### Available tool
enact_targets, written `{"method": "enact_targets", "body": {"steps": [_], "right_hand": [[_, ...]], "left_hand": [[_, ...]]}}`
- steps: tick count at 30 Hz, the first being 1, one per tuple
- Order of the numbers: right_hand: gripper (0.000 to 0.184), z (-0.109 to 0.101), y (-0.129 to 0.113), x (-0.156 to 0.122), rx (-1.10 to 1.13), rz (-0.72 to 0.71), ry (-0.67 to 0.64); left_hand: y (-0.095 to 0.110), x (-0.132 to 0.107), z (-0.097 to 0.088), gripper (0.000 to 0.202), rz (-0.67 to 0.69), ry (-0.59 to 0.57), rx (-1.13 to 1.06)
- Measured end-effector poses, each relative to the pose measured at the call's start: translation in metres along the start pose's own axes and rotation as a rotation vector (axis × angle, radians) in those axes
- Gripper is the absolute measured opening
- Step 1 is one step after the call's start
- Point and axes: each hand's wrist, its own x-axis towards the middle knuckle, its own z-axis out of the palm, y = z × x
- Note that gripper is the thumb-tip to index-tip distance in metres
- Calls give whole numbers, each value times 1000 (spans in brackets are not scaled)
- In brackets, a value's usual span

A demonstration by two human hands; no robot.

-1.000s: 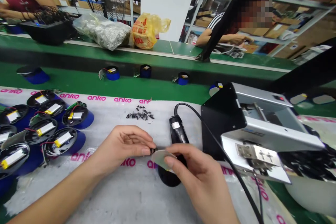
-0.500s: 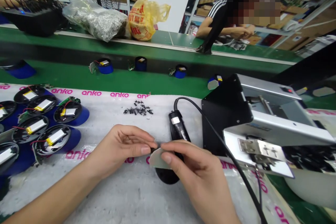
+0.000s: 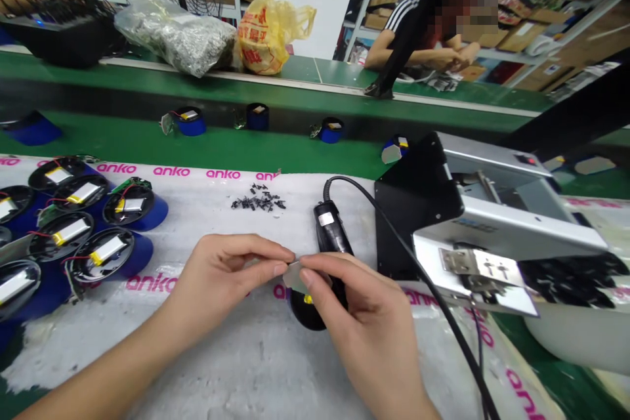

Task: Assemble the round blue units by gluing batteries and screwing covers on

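My left hand [image 3: 224,279] and my right hand [image 3: 359,321] meet over the white foam sheet [image 3: 256,367]. Both pinch a small grey disc-shaped piece [image 3: 294,277] between thumb and fingers. Whatever else the left fingertips grip at the disc's edge is too small to name. Just behind and under the hands lies a black corded electric screwdriver [image 3: 329,236]. A little heap of small black screws [image 3: 258,200] lies on the sheet beyond my left hand.
Several round blue units with yellow-labelled batteries [image 3: 93,246] crowd the left. A grey and black machine [image 3: 482,223] stands at the right. More blue units [image 3: 187,121] ride the green conveyor [image 3: 197,151]. Bags [image 3: 182,39] and other people's arms lie across the belt.
My hands have drawn closer together, so less of the grey disc shows. The view has shifted slightly, and the blue units on the belt sit further left.
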Motion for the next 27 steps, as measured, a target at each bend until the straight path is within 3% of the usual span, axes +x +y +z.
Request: {"method": "enact_targets", "body": {"steps": [7,12,15,17,19,21,23,25,27], "right_hand": [[13,0,1,-2,-67,-28,43],[33,-10,1,-4,-514,-368,-144],[36,-17,0,-3,-733,-430,-215],[39,-22,-1,-1,-773,-444,-264],[44,-27,0,1,-722,-432,-308],[48,-31,2,2,-627,-381,-305],[46,-35,4,2,-558,-309,-262],[39,-38,5,-1,-534,-281,-236],[34,-41,5,-6,-547,-316,-200]], "left_hand": [[-15,5,5,12,-24,-67,-244],[-14,6,8,23,-115,18,-302],[-11,3,8,27,-79,2,-303],[-8,1,7,27,-26,-79,-304],[-5,-1,5,24,23,-133,-250],[-4,-3,2,28,108,-109,-102],[-4,-5,2,53,170,-143,135],[-8,-6,6,86,175,-274,343],[-14,-7,14,99,149,-368,434]]}}
